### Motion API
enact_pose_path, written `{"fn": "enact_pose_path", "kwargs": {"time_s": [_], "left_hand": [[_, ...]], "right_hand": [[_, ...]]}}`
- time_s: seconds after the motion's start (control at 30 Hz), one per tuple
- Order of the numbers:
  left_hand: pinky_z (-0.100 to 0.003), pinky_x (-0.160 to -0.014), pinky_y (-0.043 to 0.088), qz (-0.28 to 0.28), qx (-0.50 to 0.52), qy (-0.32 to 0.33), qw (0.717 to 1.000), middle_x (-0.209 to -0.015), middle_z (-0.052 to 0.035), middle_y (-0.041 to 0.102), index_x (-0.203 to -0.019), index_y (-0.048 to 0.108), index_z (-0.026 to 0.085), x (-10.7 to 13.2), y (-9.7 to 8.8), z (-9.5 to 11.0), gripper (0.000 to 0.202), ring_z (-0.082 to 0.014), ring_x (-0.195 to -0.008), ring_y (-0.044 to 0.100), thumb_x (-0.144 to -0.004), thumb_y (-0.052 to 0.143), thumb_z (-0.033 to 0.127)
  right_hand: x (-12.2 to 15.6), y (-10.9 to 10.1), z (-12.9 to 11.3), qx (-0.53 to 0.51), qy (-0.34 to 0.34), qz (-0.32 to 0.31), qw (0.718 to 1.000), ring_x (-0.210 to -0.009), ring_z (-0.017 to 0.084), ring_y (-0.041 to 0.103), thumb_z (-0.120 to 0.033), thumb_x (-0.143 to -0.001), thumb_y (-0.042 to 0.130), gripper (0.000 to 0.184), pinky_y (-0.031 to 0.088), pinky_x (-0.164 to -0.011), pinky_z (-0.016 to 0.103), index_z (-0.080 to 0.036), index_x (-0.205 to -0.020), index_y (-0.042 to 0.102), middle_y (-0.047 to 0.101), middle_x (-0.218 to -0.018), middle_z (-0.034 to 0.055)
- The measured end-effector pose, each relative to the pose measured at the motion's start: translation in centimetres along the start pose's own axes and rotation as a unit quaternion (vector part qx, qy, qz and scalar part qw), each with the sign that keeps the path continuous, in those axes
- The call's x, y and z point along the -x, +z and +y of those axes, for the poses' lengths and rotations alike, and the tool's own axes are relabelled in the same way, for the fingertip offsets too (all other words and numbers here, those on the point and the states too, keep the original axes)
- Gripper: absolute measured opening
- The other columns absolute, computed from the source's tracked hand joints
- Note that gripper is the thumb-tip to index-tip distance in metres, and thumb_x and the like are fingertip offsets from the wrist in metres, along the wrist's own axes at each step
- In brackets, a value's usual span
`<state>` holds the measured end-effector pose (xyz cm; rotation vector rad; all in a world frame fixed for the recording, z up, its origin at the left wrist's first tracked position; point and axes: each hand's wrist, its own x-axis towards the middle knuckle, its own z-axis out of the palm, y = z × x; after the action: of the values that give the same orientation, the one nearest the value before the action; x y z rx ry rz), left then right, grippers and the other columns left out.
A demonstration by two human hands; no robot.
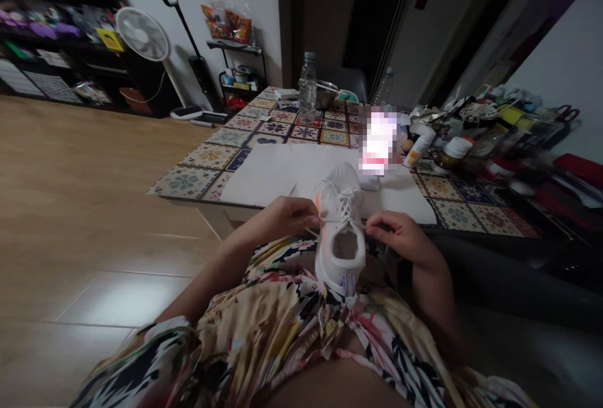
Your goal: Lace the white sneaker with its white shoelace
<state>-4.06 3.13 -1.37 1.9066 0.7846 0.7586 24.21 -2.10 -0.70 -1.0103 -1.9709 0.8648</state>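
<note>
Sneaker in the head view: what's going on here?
A seated person holds a white sneaker upright in front of their floral dress. Their left hand and right hand each pinch a stretch of the white laces, one on either side of the shoe. Beyond it, a white sheet lies on a patterned table, with a water bottle farther back.

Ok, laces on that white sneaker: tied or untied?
Untied: the laces crisscross up the white sneaker, but no bow shows. The left hand and right hand hold them out to either side.
</note>
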Motion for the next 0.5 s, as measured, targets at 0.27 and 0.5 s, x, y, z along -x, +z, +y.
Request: {"fn": "enact_pose_path", "kwargs": {"time_s": [0.27,0.5], "left_hand": [[-0.03,-0.086,0.05,-0.024,0.221,0.099,0.97,-0.094,-0.0117,0.07,-0.066,0.073,0.016,0.2,-0.6,1.6,0.027,-0.0217,-0.094,0.064,-0.073,0.083,0.041],[-0.021,-0.061,0.047,0.077,0.415,0.074,0.903,-0.061,-0.0014,0.063,-0.066,0.066,0.013,-2.1,4.0,1.4,0.037,-0.0097,-0.056,0.057,-0.066,0.089,0.041]], "right_hand": [[-0.1,1.1,0.5,-0.263,-0.053,0.06,0.962,-0.09,0.023,0.064,-0.056,-0.073,0.079,0.034,0.053,-0.082,0.041,-0.025,-0.064,0.067,0.069,-0.09,0.0034],[-1.9,4.5,-0.8,-0.397,-0.045,0.158,0.903,-0.053,0.013,0.054,-0.052,-0.072,0.081,0.034,0.055,-0.078,0.038,-0.026,-0.065,0.061,0.056,-0.057,-0.0069]]}}
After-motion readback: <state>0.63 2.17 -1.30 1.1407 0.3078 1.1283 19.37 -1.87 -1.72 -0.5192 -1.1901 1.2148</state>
